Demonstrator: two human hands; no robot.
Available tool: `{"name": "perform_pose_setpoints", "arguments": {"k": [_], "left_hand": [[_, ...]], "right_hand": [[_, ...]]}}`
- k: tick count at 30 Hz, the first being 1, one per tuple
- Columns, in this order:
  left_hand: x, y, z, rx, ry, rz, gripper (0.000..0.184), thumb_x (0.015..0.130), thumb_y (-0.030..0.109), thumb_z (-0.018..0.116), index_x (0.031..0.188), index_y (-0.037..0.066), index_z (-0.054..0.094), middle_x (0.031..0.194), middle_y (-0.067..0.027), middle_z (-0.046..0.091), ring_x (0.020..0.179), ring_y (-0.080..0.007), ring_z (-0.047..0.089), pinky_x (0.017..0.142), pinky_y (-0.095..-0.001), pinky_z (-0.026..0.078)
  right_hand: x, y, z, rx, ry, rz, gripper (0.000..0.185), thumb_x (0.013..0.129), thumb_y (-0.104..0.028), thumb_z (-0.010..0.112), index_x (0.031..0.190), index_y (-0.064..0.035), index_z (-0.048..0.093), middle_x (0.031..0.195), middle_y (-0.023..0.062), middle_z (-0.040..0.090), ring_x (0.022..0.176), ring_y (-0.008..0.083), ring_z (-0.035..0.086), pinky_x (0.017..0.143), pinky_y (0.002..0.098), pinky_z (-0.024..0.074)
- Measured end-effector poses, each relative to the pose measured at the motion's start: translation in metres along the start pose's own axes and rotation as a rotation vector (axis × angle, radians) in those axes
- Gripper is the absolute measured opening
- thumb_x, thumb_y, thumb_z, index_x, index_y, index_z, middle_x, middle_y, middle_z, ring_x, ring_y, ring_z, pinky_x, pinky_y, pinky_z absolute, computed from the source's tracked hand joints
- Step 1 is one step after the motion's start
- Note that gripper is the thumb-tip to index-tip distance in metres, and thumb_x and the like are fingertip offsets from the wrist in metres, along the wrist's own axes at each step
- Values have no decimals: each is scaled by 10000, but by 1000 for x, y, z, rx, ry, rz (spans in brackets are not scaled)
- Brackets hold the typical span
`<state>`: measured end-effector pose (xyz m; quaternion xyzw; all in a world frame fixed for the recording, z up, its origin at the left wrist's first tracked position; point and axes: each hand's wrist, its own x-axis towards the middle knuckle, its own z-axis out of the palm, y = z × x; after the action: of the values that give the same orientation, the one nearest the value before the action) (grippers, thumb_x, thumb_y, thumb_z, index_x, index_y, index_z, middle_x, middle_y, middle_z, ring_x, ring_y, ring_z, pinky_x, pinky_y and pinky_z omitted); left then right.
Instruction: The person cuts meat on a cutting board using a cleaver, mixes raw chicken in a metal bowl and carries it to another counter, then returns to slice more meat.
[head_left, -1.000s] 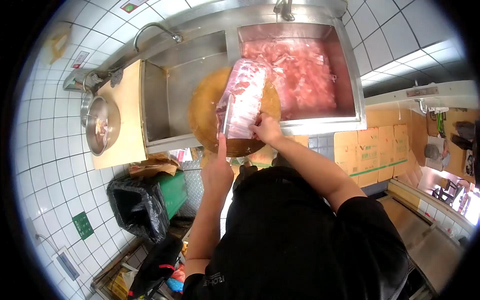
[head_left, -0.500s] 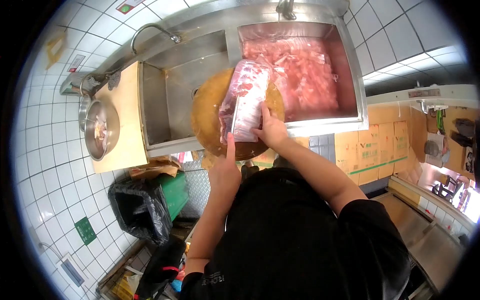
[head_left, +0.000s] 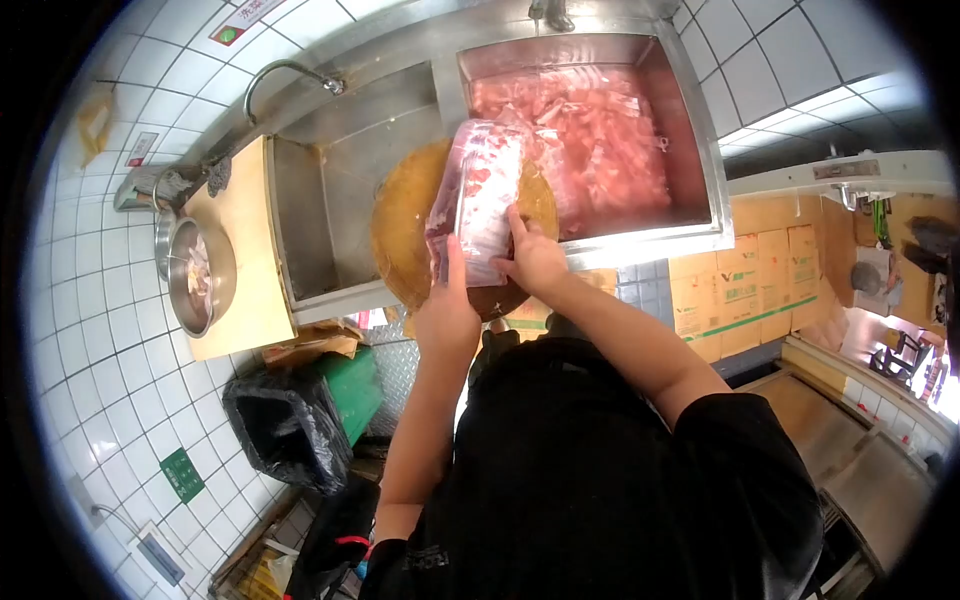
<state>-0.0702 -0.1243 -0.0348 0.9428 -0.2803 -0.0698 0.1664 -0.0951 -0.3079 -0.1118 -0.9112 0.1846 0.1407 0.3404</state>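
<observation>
A slab of raw ribs (head_left: 490, 165) lies lengthwise on a round wooden chopping block (head_left: 400, 215), its surface glaring in the light. My left hand (head_left: 448, 315) is closed on a knife at the near end of the slab, index finger stretched forward along it. The thin knife blade (head_left: 460, 205) runs away from me along the slab's left part; its handle is hidden in my hand. My right hand (head_left: 537, 262) grips the slab's right edge near its close end, thumb and index finger spread against the meat.
Right of the block, a sink basin (head_left: 690, 150) holds many meat pieces in reddish water. A second steel basin (head_left: 305, 215) is at left, beside a board (head_left: 255, 290) with a steel bowl (head_left: 225, 262). Below stands a black-lined bin (head_left: 285, 425).
My left hand has moved forward along the slab with the knife. My right hand stays at the slab's right edge. The whole view has shifted slightly.
</observation>
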Motion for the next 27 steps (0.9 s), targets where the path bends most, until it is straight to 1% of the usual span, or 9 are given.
{"name": "perform_pose_setpoints", "arguments": {"k": [5, 7, 10, 13, 19, 20, 23, 26, 27], "left_hand": [[-35, 22, -29, 76, -309, -273, 857, 871, 10, 553, 1645, 158, 216, 997, -265, 684, 832, -453, 684, 712, -541, 539], [-39, 21, -28, 79, -288, -255, 867, 870, 16, 557, 1647, 173, 205, 960, -255, 675, 807, -447, 680, 691, -544, 534], [-32, 24, -32, 97, -284, -248, 867, 871, 20, 555, 1647, 177, 203, 937, -252, 672, 791, -445, 679, 672, -543, 532], [-25, 30, -38, 123, -334, -279, 858, 874, 23, 546, 1647, 173, 204, 945, -259, 675, 793, -447, 679, 668, -542, 532], [-17, 20, -37, 47, -301, -254, 812, 883, 27, 529, 1636, 136, 244, 972, -281, 672, 803, -470, 670, 696, -550, 533], [-12, 21, -37, 53, -302, -259, 800, 887, 28, 525, 1633, 127, 253, 982, -285, 670, 805, -474, 668, 702, -551, 533], [17, 27, -31, 40, -276, -242, 779, 895, 26, 510, 1629, 124, 268, 1031, -296, 666, 817, -480, 669, 721, -535, 537], [42, 15, 0, 54, 89, 10, 774, 908, 29, 489, 1636, 144, 251, 1078, -305, 663, 880, -477, 674, 749, -517, 543], [51, 15, 1, 49, 43, -21, 773, 912, 32, 483, 1638, 147, 244, 1085, -304, 665, 906, -475, 674, 764, -515, 543]], "right_hand": [[-2, -1, -6, -29, -45, 15, 988, 874, -452, 763, 1597, -31, 237, 1404, 290, 504, 1136, 415, 647, 940, 446, 552], [-1, 0, -11, -23, -21, -18, 943, 879, -468, 753, 1576, -17, 304, 1365, 287, 537, 1145, 412, 644, 937, 447, 551], [32, 26, -5, 88, 484, -135, 714, 852, -476, 787, 1321, 30, 601, 1170, 266, 655, 1052, 417, 675, 895, 465, 550], [92, 43, -28, -132, 755, 60, 526, 871, -442, 786, 1104, 21, 695, 1006, 246, 683, 943, 401, 683, 839, 472, 549], [199, 67, -54, 1139, -122, 495, 287, 888, -298, 791, 1044, -69, 718, 921, 63, 664, 794, 211, 623, 730, 353, 508], [206, 70, -55, 1146, -144, 445, 246, 888, -224, 797, 1079, -107, 696, 933, 12, 647, 822, 148, 591, 743, 307, 480], [210, 65, -50, 1376, -61, 319, 321, 888, -102, 772, 1181, -117, 641, 962, 23, 657, 876, 156, 608, 765, 306, 477], [195, 57, -57, 1496, -25, 234, 445, 877, 12, 733, 1277, -99, 573, 1033, 29, 661, 945, 161, 623, 816, 313, 484], [198, 60, -54, 1521, -20, 218, 458, 873, 27, 725, 1285, -96, 568, 1056, 34, 660, 958, 165, 629, 833, 318, 489]]}}
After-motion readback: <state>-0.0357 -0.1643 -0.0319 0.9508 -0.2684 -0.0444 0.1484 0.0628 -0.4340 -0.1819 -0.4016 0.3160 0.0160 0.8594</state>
